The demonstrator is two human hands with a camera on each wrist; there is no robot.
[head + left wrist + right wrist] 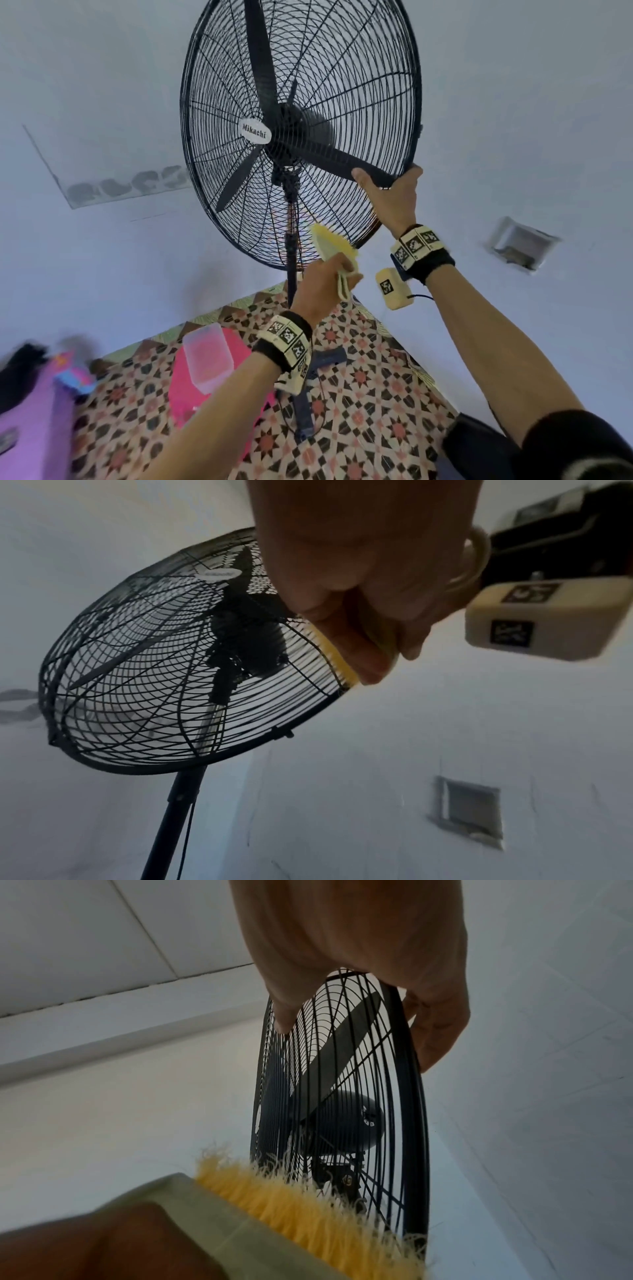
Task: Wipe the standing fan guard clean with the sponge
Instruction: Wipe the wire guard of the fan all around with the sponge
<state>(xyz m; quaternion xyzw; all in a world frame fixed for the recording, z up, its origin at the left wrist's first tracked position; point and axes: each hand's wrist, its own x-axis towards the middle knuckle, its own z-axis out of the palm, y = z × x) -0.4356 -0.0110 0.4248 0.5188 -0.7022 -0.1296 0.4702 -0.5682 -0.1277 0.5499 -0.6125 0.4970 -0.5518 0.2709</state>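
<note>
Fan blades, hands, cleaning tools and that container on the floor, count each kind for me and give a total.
Fan blades: 3
Hands: 2, right hand on the fan guard, left hand gripping the brush
Brushes: 1, yellow bristles
Clear containers: 1
Total: 7

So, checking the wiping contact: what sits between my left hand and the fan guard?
The yellow-bristled sponge, gripped by the left hand, bristles toward the fan guard; clearest in the right wrist view.
</note>
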